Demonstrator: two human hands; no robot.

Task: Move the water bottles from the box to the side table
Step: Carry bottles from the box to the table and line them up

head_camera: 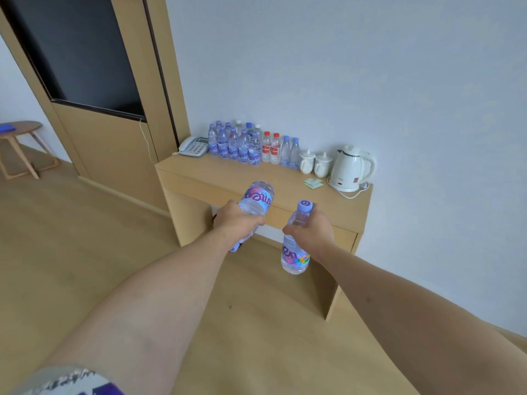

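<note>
water bottles with purple caps (233, 143) stand bunched at the back left of the side table (199, 173), against the wall, with a telephone (194, 146) just to their left; to their right come two red-capped bottles (271, 148), two blue-capped bottles (289, 151), two white lidded cups (315, 162), a white kettle (352, 168) and small green packets (313, 183) near the front edge. the left hand (236, 220) grips one bottle (256, 198) around its upper half, fingers curled about it, base pointing up toward the table and cap end poking out below the hand. the right hand (312, 228) holds a second bottle (295, 250) upright by the shoulder, thumb and fingers wrapped just under the cap, body hanging below. both are held in the air before the table's front edge. the left bottle's cap is mostly hidden; a round stool (20, 138) is cut off at the left.
</note>
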